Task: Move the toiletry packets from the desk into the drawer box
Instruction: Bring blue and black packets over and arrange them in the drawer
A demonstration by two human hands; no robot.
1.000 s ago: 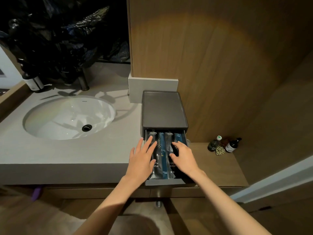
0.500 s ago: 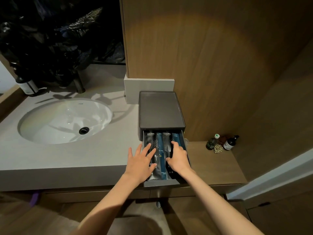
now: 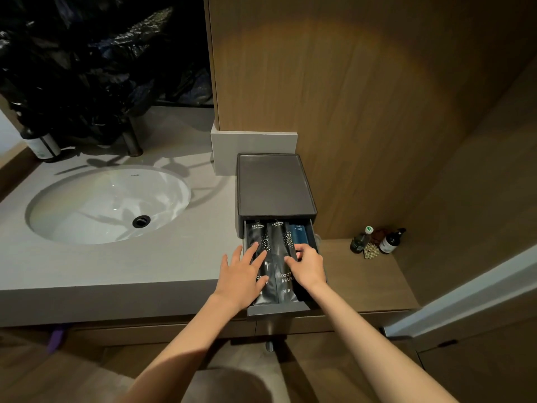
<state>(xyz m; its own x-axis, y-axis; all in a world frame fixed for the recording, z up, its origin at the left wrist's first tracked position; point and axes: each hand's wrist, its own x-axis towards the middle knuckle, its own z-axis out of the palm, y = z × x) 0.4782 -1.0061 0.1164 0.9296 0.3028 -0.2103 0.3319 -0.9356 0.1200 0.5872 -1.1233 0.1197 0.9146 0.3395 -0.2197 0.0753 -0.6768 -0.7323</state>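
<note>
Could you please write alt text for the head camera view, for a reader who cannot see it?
Two bare hands, left hand and right hand, rest on dark toothbrush packets lying in the open drawer of a grey drawer box. The box stands on a vanity counter, right of a white sink; small bottles stand further right.

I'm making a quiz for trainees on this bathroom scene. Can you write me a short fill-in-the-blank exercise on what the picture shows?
1. The dark grey drawer box stands with its drawer pulled ____.
2. Both black toothbrush packets lie ____ the drawer.
3. The left hand rests with its fingers spread ____ on a packet.
4. The round white sink lies to the ____ of the box.

Missing words: open; inside; flat; left
</note>
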